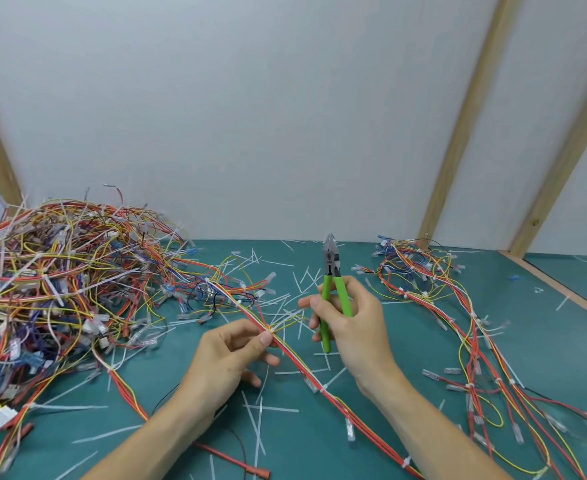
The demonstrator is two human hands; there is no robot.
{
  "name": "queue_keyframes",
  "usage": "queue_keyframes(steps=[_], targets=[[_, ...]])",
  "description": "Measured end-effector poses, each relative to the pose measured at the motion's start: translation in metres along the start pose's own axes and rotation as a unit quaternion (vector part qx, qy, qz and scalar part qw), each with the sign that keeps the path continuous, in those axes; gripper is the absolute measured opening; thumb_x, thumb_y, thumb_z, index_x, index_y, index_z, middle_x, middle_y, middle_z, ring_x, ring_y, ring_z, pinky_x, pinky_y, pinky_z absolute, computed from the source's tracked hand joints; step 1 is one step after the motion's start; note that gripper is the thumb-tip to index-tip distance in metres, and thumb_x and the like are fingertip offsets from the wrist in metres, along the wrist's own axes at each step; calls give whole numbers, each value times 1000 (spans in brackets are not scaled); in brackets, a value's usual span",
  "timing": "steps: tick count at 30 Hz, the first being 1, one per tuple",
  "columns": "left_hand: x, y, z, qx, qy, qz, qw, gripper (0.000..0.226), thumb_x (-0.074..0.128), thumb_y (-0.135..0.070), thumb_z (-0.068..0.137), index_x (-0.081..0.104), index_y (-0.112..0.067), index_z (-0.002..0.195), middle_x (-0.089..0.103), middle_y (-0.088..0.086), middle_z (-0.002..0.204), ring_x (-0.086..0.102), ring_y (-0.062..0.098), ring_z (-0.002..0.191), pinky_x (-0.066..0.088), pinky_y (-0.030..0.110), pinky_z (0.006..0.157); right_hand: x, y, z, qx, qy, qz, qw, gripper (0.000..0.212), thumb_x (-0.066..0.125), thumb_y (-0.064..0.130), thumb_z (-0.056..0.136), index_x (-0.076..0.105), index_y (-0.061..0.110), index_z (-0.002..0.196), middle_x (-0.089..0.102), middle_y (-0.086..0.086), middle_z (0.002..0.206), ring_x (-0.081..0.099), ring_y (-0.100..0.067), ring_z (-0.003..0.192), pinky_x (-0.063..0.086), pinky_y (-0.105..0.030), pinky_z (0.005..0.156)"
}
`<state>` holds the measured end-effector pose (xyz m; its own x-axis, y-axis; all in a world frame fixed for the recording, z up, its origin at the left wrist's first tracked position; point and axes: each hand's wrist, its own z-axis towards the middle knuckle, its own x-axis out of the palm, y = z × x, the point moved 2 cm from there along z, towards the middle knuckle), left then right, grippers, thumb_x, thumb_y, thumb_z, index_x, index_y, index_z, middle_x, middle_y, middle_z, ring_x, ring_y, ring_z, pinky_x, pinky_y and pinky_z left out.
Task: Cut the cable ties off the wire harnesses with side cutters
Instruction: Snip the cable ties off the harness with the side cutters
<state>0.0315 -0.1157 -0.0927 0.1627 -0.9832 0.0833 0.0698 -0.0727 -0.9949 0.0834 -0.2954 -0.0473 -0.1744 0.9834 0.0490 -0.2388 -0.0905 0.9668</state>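
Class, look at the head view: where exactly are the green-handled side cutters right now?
The side cutters stand upright in the right hand, right of centre, tips pointing up, just right of the harness pinched by the left hand.

Lying heaped across the left side of the green mat, a tall tangle of wire harnesses blocking any reach that way, with a smaller spread of harnesses trailing down the right side. Running diagonally between the left hand and the right hand, one red, white and yellow harness crossing the middle lane, with cut ties littering the mat around it. Leaving open mat at the lower centre, along the far edge under the pale wall, and beyond the wooden strip at far right.
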Motion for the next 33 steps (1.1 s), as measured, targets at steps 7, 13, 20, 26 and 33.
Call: queue_keyframes(steps=[7, 13, 20, 26, 33], targets=[[1, 2, 1, 7, -31, -12, 999, 9, 67, -8, 93, 69, 0, 88, 75, 9, 80, 71, 19, 68, 50, 26, 42, -1, 18, -6, -78, 22, -23, 996, 32, 60, 48, 94, 61, 16, 89, 73, -8, 86, 66, -25, 62, 54, -37, 53], [1, 2, 1, 12, -63, -25, 998, 13, 67, -8, 93, 67, 5, 91, 76, 10, 81, 71, 17, 66, 51, 26, 43, -6, 23, -1, 133, 265, -183, 938, 39, 54, 41, 105, 62, 4, 99, 74, -4, 83, 70, -25, 69, 57, -39, 61], [-3, 6, 5, 23, -112, -37, 993, 12, 66, -10, 94, 67, 2, 93, 75, 7, 79, 69, 15, 62, 49, 25, 42, -11, 36, 10, 169, 232, -168, 943, 42, 52, 44, 104, 66, 4, 110, 76, -13, 95, 72, -25, 75, 59, -39, 68], [-12, 6, 9, 32, -176, -69, 982, 10, 70, -13, 93, 69, -3, 95, 75, 5, 78, 74, 18, 67, 54, 25, 45, -3, 22, 11, 186, 212, -168, 945, 27, 51, 26, 104, 65, 3, 102, 77, -15, 96, 72, -25, 73, 58, -40, 67], [-11, 4, 8, 18, -156, -72, 985, 14, 72, -18, 90, 72, -5, 96, 78, 8, 85, 72, 15, 66, 52, 22, 47, -2, -12, -3, 163, 225, -196, 940, 29, 58, 38, 102, 73, 13, 101, 77, -3, 104, 75, -15, 84, 55, -38, 80]])
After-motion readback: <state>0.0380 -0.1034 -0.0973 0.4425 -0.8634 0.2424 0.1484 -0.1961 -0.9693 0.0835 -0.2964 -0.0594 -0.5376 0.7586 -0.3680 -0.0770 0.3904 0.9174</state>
